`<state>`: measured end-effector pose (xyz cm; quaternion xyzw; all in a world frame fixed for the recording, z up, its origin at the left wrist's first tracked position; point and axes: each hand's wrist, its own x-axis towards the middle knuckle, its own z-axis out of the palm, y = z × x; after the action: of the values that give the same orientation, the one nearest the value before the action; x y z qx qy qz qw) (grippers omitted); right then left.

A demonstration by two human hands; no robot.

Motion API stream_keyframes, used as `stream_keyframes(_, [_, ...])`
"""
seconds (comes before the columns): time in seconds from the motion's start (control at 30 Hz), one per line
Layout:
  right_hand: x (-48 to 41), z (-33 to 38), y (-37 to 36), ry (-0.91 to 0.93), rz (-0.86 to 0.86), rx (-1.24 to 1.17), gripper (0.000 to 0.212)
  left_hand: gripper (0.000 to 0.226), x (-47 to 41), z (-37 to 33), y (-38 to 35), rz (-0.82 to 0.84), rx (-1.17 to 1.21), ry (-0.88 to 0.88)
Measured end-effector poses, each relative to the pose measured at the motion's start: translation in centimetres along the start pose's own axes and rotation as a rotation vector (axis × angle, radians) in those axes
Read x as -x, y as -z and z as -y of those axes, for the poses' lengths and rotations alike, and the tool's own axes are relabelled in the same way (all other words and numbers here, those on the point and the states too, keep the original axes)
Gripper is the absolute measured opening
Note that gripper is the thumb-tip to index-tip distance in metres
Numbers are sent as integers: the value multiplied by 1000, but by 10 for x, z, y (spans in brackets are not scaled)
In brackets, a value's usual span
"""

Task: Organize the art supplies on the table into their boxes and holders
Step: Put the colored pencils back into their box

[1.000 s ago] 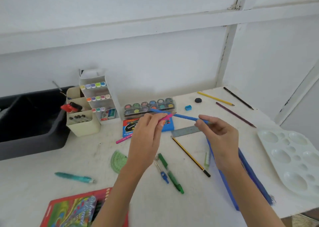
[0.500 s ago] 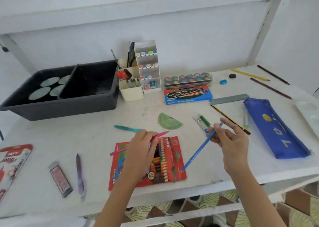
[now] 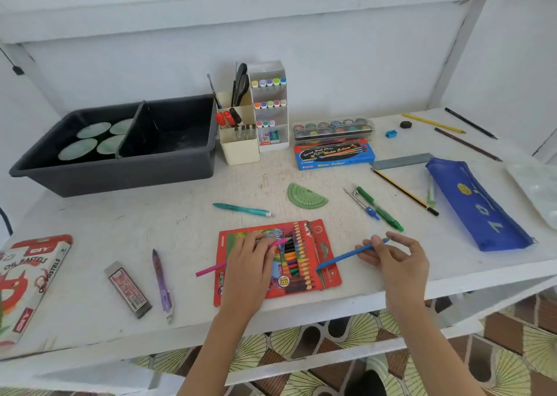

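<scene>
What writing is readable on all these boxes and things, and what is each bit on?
"OIL PASTELS": red and white box at the left edge.
"Water Colour": blue paint box.
"18": red pencil box.
Too blurred: label on the grey block, marks on the blue pouch, all smaller print.

Red pencil box [image 3: 330, 275] lying open, pink pencil [image 3: 211, 269] slanted across it, blue pencil [image 3: 340, 257] over right flap

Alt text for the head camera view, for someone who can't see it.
A person's left hand holds a pink pencil and the right hand a blue pencil at an open red box of coloured pencils on a white table. A blue pouch lies to the right.
</scene>
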<state>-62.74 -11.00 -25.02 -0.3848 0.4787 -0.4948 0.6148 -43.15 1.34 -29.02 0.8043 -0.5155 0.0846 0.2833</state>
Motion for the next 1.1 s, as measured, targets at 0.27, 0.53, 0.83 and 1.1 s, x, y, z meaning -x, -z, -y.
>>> stream_keyframes(0.27, [39, -27, -17, 193, -57, 496, 26, 17, 1, -1, 1, -30, 45, 7])
stream_keyframes(0.53, [47, -43, -31, 357, 65, 679, 18, 20, 2, 0, -1, -43, 33, -10])
stream_keyframes(0.83, [57, -68, -29, 494, 181, 719, 26, 23, 3, 1, -1, -5, -10, -34])
stream_keyframes(1.1, [60, -18, -38, 336, 231, 457, 18, 37, 1, -32, 13, -29, 83, -171])
